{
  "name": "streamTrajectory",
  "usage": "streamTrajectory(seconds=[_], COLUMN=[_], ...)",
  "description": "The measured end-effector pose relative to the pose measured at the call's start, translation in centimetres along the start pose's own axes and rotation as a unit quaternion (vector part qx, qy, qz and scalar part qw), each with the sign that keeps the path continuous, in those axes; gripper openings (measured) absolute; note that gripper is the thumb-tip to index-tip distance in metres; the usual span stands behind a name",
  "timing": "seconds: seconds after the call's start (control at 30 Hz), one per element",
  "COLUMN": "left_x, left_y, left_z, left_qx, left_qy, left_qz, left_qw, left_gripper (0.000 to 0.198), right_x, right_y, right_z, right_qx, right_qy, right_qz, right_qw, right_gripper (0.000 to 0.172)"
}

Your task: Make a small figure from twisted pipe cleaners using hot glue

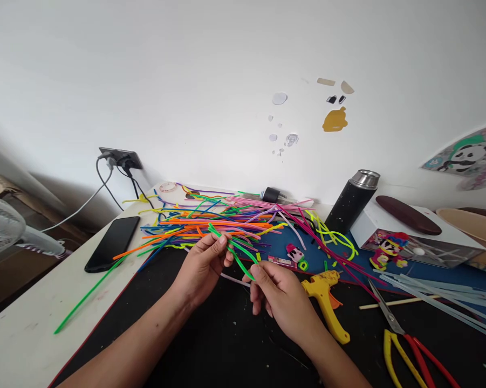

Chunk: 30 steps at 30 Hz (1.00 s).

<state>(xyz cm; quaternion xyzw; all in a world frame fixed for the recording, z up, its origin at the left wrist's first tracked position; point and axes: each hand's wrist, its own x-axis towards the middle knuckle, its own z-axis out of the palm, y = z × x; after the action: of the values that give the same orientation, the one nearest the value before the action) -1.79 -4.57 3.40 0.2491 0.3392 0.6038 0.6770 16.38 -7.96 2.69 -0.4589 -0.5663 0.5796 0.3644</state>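
Note:
My left hand (pixel 204 267) and my right hand (pixel 281 296) both pinch a bright green pipe cleaner (pixel 237 253), which bends between them above the black mat (pixel 210 345). The left fingers grip its upper end, the right fingertips its lower end. Just behind the hands lies a wide pile of coloured pipe cleaners (pixel 226 221) in orange, pink, blue, yellow and green. A long single green pipe cleaner (pixel 89 293) trails off the pile toward the left table edge.
A yellow glue gun (pixel 327 299) lies right of my right hand, with scissors (pixel 404 337) and clear glue sticks (pixel 440 302) further right. A black phone (pixel 112 242) lies at left, a black flask (pixel 351 202) and a white box (pixel 412 237) at back right.

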Motion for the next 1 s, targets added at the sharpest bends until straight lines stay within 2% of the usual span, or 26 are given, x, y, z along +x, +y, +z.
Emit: streamTrajectory(seconds=[0.37,0.57,0.7,0.83,1.0], left_x=[0.6,0.7,0.9,1.1,1.0], left_y=[-0.2,0.0,0.0,-0.1,-0.4], left_z=[-0.6,-0.7,-0.8,-0.9,-1.0], left_qx=[0.061,0.0,-0.007,-0.013,-0.017], left_qy=[-0.013,-0.002,0.02,0.049,0.066], left_qz=[0.021,-0.015,0.007,0.009,0.005], left_qw=[0.998,1.0,1.0,0.999,0.998], left_gripper=[0.034,0.034,0.036,0.038,0.032], right_x=[0.2,0.0,0.0,-0.1,-0.3], right_y=[0.5,0.3,0.2,0.1,0.1], right_z=[-0.6,-0.7,-0.6,-0.4,-0.2], right_qx=[-0.123,-0.167,-0.183,-0.258,-0.367], right_qy=[0.019,-0.005,-0.003,0.015,0.092], right_qz=[-0.015,0.004,-0.007,-0.042,-0.12], right_qw=[0.992,0.986,0.983,0.965,0.918], right_gripper=[0.051,0.047,0.044,0.043,0.031])
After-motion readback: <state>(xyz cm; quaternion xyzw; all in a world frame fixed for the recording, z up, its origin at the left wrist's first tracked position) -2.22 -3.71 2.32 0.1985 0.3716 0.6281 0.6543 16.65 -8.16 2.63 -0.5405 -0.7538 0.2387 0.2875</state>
